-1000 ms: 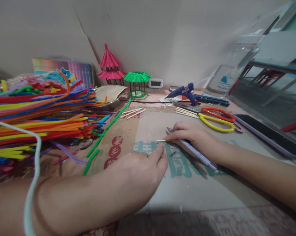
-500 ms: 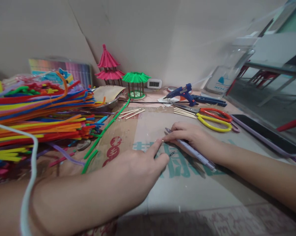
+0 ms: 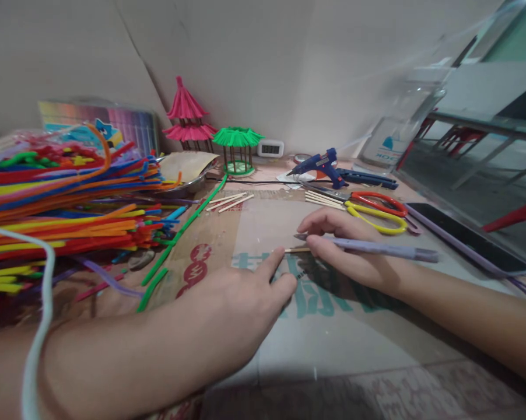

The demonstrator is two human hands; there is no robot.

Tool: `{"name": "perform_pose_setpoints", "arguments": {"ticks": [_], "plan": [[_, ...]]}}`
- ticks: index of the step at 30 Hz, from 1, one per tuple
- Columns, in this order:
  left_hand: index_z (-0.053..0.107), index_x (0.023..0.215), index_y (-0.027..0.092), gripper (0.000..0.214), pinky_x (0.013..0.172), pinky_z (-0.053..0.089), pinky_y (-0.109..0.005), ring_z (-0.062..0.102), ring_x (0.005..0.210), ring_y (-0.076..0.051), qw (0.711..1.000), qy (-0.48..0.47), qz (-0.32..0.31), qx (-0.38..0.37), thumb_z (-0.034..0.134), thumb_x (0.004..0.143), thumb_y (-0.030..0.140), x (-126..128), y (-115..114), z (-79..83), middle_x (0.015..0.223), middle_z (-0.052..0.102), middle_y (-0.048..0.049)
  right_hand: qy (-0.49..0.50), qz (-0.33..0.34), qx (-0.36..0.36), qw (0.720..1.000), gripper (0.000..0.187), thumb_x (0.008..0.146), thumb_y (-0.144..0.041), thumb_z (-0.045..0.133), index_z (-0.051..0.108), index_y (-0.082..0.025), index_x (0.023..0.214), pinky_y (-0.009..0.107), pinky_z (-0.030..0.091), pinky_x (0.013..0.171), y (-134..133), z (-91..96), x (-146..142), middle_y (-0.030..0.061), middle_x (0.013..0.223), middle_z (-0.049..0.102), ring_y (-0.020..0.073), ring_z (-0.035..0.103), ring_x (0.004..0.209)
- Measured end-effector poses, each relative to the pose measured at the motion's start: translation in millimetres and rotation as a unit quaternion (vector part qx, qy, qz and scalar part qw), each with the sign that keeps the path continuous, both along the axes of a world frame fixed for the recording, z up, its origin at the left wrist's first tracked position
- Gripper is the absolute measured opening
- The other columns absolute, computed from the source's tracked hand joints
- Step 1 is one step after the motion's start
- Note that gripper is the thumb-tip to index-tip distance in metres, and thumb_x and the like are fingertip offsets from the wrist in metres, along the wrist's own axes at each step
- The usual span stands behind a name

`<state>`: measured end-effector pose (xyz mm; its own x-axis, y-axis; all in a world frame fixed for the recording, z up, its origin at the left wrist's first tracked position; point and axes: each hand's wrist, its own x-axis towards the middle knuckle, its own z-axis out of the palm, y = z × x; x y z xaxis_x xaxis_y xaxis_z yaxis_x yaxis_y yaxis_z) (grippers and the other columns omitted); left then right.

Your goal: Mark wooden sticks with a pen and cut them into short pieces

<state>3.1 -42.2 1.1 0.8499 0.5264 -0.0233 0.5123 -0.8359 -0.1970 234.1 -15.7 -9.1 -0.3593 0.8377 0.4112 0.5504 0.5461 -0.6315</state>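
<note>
My left hand [image 3: 241, 309] rests on the cardboard, index finger stretched out and thumb held apart. Its index fingertip presses the left end of a thin wooden stick [image 3: 298, 250] lying flat. My right hand [image 3: 346, 245] has a light purple pen [image 3: 377, 247] lodged between its fingers, nearly level, dark tip pointing left. Thumb and index finger of that hand curve around the stick's right end, which they partly hide; whether they touch it I cannot tell.
Bundles of coloured pipe cleaners [image 3: 70, 186] fill the left. Behind stand a green-roofed pavilion model [image 3: 238, 138], a pink-roofed one [image 3: 186, 108] and a digital clock [image 3: 270, 149]. Toward the right lie loose sticks [image 3: 326, 199], a blue glue gun [image 3: 318, 165], scissors [image 3: 377, 217] and a phone [image 3: 464, 236].
The pen has swung from slanting toward me to nearly level. My right thumb and index finger have spread, uncovering more of the stick. My left hand keeps its place on the stick.
</note>
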Motion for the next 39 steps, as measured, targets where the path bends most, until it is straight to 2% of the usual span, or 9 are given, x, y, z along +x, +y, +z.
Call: {"name": "perform_pose_setpoints", "arguments": {"ticks": [1,6,10,15,20,25,31,39], "plan": [[0.056,0.121,0.021,0.043,0.055,0.053,-0.026,0.066,0.062,-0.013,1.0,-0.006,0.001,-0.007,0.046,0.084,0.003,-0.4,0.1,-0.6,0.142,0.057,-0.0137,0.015,0.002,-0.024,1.0,0.002,0.092,-0.022,0.055,0.056,-0.022,0.094,0.023,0.039,0.049,0.2,-2.3,-0.5,-0.0026,0.071,0.059,0.0112,0.051,0.055],[0.056,0.126,0.021,0.048,0.066,0.055,-0.027,0.07,0.076,-0.016,0.999,-0.012,0.02,-0.027,0.042,0.085,0.001,-0.2,-1.2,1.4,0.144,0.054,-0.0139,0.022,0.001,-0.046,0.999,0.021,0.089,-0.027,0.059,0.044,-0.023,0.075,0.022,0.033,0.045,6.6,-9.9,2.0,-0.005,0.063,0.049,0.0096,0.043,0.051],[0.059,0.118,0.018,0.043,0.056,0.054,-0.03,0.072,0.073,-0.02,1.0,0.002,0.018,-0.018,0.043,0.082,0.002,1.2,-1.5,3.0,0.144,0.053,-0.0182,0.001,-0.004,-0.061,0.998,0.023,0.088,-0.03,0.059,0.044,-0.023,0.073,0.022,0.032,0.044,7.9,-8.9,2.9,-0.0047,0.061,0.05,0.0099,0.042,0.05],[0.057,0.114,0.02,0.042,0.054,0.055,-0.03,0.072,0.07,-0.02,1.0,-0.008,0.002,0.005,0.04,0.08,0.001,0.7,0.4,-3.6,0.132,0.063,-0.0162,-0.033,-0.001,-0.063,0.997,0.021,0.086,-0.03,0.059,0.046,-0.022,0.071,0.022,0.033,0.045,6.6,-6.6,-0.3,-0.0042,0.06,0.053,0.0099,0.044,0.05],[0.054,0.119,0.018,0.044,0.056,0.057,-0.032,0.072,0.079,-0.022,0.998,-0.03,-0.027,0.056,0.042,0.079,0.003,-1.2,3.2,-12.3,0.133,0.062,-0.0179,-0.049,-0.002,-0.05,0.998,0.02,0.085,-0.029,0.057,0.046,-0.022,0.069,0.022,0.032,0.045,6.2,-2.5,-3.1,-0.0044,0.059,0.051,0.0095,0.043,0.05],[0.057,0.115,0.017,0.044,0.058,0.058,-0.032,0.071,0.094,-0.025,0.996,-0.034,-0.045,0.067,0.043,0.076,0.002,-1.3,3.0,-9.9,0.13,0.063,-0.018,-0.053,0.004,-0.052,0.997,0.02,0.085,-0.029,0.057,0.045,-0.022,0.07,0.022,0.032,0.047,5.6,-1.9,-3.2,-0.0047,0.057,0.051,0.0096,0.042,0.049],[0.057,0.115,0.017,0.045,0.052,0.056,-0.034,0.072,0.077,-0.024,0.997,-0.031,-0.04,0.061,0.042,0.076,0.001,-1.0,2.1,-5.8,0.129,0.064,-0.0174,-0.066,0.001,-0.04,0.997,0.021,0.085,-0.029,0.057,0.046,-0.022,0.069,0.023,0.033,0.048,4.8,-2.8,-3.4,-0.0034,0.059,0.054,0.01,0.044,0.05],[0.056,0.117,0.02,0.044,0.057,0.054,-0.03,0.072,0.077,-0.021,1.0,-0.019,-0.013,0.008,0.042,0.079,0.002,-0.1,1.9,-5.4,0.136,0.06,-0.0162,-0.076,0.007,-0.033,0.997,0.021,0.086,-0.029,0.056,0.045,-0.022,0.069,0.023,0.03,0.047,3.4,-1.6,-3.1,-0.0039,0.058,0.051,0.0101,0.042,0.05]]}}
